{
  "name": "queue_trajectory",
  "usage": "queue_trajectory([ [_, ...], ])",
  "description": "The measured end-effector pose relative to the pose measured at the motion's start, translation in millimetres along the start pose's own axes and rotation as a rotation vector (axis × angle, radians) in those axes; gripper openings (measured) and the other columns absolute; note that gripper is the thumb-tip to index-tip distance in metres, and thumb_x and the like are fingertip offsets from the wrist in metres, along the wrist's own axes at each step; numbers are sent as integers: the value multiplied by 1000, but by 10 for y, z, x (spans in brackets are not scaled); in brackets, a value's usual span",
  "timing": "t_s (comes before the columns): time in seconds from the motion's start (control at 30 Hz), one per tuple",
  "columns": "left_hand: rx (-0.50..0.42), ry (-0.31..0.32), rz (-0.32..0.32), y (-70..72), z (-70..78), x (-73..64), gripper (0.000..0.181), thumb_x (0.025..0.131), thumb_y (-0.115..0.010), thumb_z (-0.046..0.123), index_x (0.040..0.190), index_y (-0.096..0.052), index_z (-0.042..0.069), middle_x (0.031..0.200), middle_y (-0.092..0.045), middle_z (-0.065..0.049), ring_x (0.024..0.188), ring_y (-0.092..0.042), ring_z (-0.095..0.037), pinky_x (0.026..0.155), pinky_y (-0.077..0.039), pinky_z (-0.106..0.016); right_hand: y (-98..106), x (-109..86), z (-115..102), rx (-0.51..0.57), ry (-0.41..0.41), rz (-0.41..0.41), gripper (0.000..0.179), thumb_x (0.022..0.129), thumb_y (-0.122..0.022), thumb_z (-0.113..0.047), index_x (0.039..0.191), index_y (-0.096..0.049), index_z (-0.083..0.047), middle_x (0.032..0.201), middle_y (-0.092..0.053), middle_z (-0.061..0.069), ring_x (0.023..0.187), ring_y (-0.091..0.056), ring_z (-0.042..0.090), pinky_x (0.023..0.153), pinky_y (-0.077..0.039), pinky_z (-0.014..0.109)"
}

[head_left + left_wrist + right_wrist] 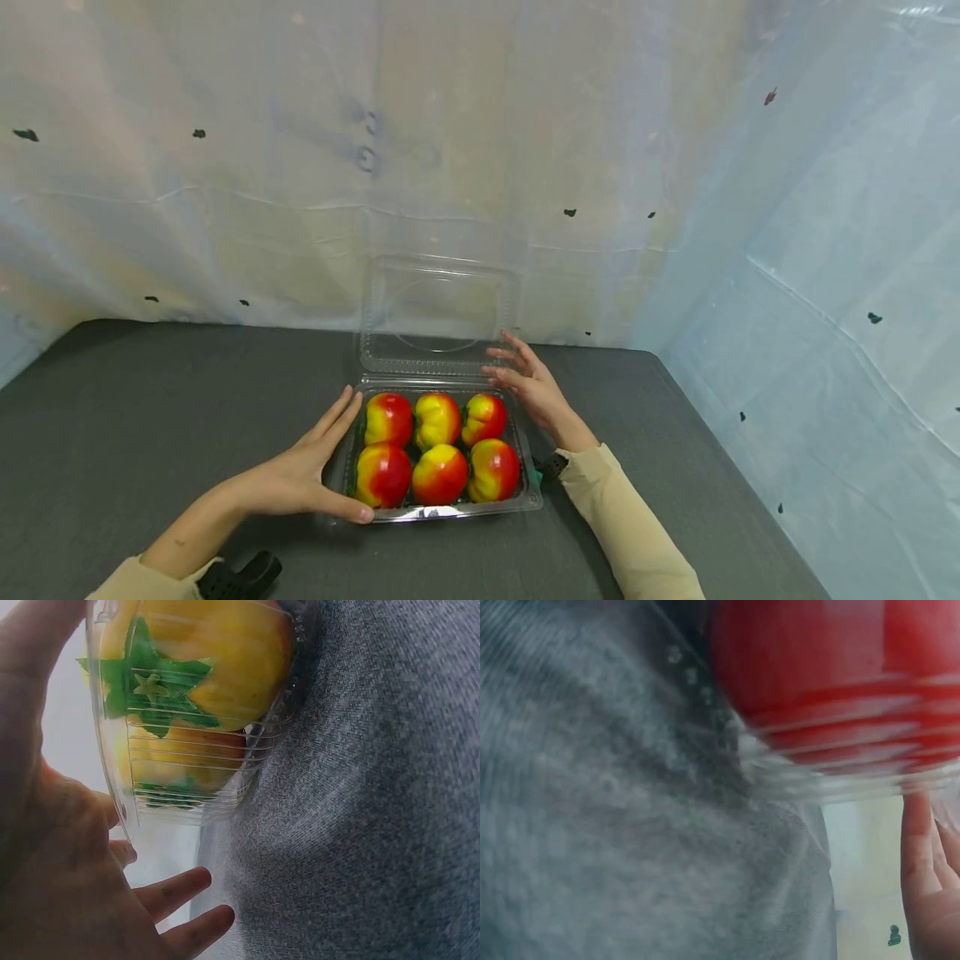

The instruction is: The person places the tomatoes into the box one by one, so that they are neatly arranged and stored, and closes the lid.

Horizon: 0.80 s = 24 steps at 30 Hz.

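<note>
A clear plastic clamshell box (352, 467) lies on the grey table with its transparent lid (438, 312) standing up at the back. Inside, two rows of shiny red-and-yellow fruits (440, 475) fill the base; green star-shaped leaf caps (154, 686) show through the ribbed wall. My left hand (300, 471) spans the box's left side, thumb at the front corner, fingers stretched toward the back. Behind the right side, my right hand (536, 387) has its loosely extended fingers at the lower right corner of the lid, overlapping it in the head view.
The grey table (187, 400) reaches back to a whitish plastic sheet wall (285, 208) with small dark marks. Another sheet wall (817, 333) stands on the right. Black wrist straps (240, 577) show at my beige sleeves (630, 525).
</note>
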<state>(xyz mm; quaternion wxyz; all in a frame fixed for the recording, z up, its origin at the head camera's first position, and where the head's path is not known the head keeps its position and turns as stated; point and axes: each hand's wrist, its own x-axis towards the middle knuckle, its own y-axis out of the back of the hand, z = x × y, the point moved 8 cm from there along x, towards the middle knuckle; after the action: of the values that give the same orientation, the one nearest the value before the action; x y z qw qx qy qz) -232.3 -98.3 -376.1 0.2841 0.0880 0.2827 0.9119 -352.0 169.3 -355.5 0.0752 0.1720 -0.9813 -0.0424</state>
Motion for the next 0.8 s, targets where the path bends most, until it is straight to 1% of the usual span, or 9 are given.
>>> queue_trajectory([
  [0.1,0,12,-4,-2,-5,-1,126,71,-82,40,154,11,22,159,20,-14,140,2,-57,93,-17,-81,11,-9,-22,-6,26,-10,66,96,-52,2,153,-22,-11,145,-40,25,125,-50,43,96,-50,35],
  [0.2,-4,22,-13,-6,-9,0,126,72,-82,41,154,11,22,159,21,-14,140,3,-57,93,-17,-81,30,-20,-47,-1,44,-12,64,95,-53,3,151,-26,-10,144,-42,25,126,-48,42,94,-50,31],
  [0.33,-8,21,-16,-4,-10,1,126,72,-82,40,154,12,23,159,22,-13,139,4,-57,92,-16,-82,53,-36,-100,1,78,-24,60,94,-53,4,148,-31,-7,143,-42,27,129,-45,42,93,-49,28],
  [0.4,-7,18,-15,-1,-9,0,125,72,-82,40,154,12,23,159,22,-13,139,4,-57,92,-16,-82,62,-42,-121,-2,90,-35,59,94,-54,3,148,-31,-5,143,-42,28,130,-44,43,94,-49,28],
  [0.5,-9,15,-15,4,-8,-1,125,72,-82,40,154,11,22,159,22,-13,139,4,-57,92,-16,-82,67,-55,-142,0,93,-52,59,94,-54,2,148,-29,-1,144,-41,28,131,-43,43,97,-48,30],
  [0.6,-18,14,-18,6,-5,5,125,73,-81,40,154,11,21,158,23,-12,139,5,-57,92,-16,-82,74,-70,-156,4,89,-58,58,95,-52,0,148,-29,0,145,-40,28,132,-41,43,102,-45,36],
  [0.73,-25,15,-18,15,-1,18,125,73,-81,39,154,11,20,158,23,-12,140,5,-57,93,-18,-81,91,-77,-156,11,69,-46,53,96,-44,0,148,-33,-4,146,-40,26,134,-40,41,108,-38,47],
  [0.8,-20,16,-16,23,1,21,125,72,-82,40,154,11,20,159,23,-12,140,3,-57,93,-21,-80,99,-75,-143,13,49,-41,53,96,-38,0,148,-33,-6,147,-39,25,135,-40,40,110,-34,50],
])
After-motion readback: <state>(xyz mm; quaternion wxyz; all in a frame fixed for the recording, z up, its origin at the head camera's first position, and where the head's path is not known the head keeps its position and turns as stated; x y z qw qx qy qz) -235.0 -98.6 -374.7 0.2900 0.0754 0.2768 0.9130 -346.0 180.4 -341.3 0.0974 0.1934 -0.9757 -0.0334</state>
